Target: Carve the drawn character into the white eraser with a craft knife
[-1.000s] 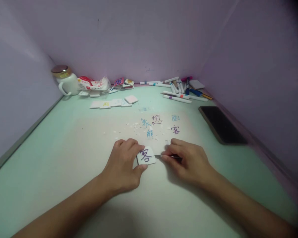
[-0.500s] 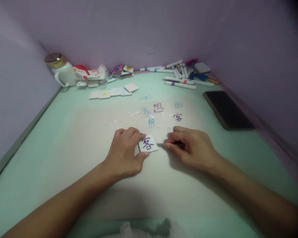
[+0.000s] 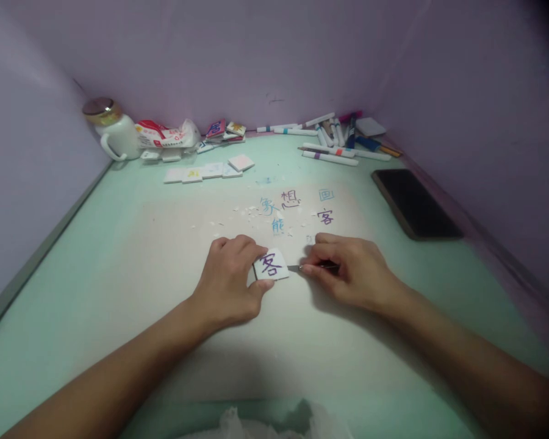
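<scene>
My left hand (image 3: 235, 277) grips a small white square tile (image 3: 280, 267) between thumb and fingers, by its left part. A purple Chinese character is drawn on the tile's upper face. From the right, my right hand (image 3: 348, 268) is closed around a small knife (image 3: 294, 268). Its blade points left and meets the tile's right edge; most of the handle is hidden in the fingers. White shavings (image 3: 251, 212) lie on the tabletop beyond the hands, around blue and purple written characters (image 3: 290, 199).
A phone (image 3: 414, 204) lies on the right. Several markers (image 3: 329, 158) are at the back right. White tiles (image 3: 192, 175) sit in a row at the back left, before a tissue pack (image 3: 167, 134) and a lidded mug (image 3: 121, 137). Walls enclose the table's back and sides.
The hands, tile and knife hold nearly the same pose. The whole view has shifted slightly, so things on the right appear a little further left.
</scene>
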### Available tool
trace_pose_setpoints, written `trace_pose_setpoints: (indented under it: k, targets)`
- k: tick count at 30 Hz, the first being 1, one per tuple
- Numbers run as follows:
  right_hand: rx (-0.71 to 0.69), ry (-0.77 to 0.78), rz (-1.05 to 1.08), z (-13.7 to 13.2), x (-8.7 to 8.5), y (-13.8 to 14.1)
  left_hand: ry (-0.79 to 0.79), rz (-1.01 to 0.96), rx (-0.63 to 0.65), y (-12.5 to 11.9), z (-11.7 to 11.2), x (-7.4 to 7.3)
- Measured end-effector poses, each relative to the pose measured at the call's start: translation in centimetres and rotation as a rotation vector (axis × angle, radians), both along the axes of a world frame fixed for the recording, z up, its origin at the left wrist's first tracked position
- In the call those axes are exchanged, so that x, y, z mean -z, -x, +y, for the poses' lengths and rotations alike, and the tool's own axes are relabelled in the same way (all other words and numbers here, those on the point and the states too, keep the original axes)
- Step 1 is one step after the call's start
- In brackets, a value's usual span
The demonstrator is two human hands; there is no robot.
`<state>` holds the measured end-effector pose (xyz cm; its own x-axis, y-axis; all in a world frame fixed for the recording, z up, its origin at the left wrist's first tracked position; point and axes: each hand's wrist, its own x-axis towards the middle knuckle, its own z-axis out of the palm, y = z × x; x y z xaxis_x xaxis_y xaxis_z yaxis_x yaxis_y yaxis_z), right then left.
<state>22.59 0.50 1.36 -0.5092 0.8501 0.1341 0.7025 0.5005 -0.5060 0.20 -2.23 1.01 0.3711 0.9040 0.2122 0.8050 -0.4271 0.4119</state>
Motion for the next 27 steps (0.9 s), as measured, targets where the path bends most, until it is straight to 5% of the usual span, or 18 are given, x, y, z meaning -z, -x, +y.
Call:
trace_pose_setpoints:
  k: [20,23,27]
  targets:
    - [-0.102,0.251,0.178,0.6,-0.4,-0.8,0.021,-0.005,-0.019,-0.1,0.2,-0.1]
    - [-0.064,0.276,0.255,0.9,-0.2,-1.0,-0.041,-0.035,0.006,0.0,-0.1,0.2]
    - [0.158,0.185,0.342,1.2,-0.1,-1.0,-0.306,-0.122,0.045,0.1,-0.6,1.0]
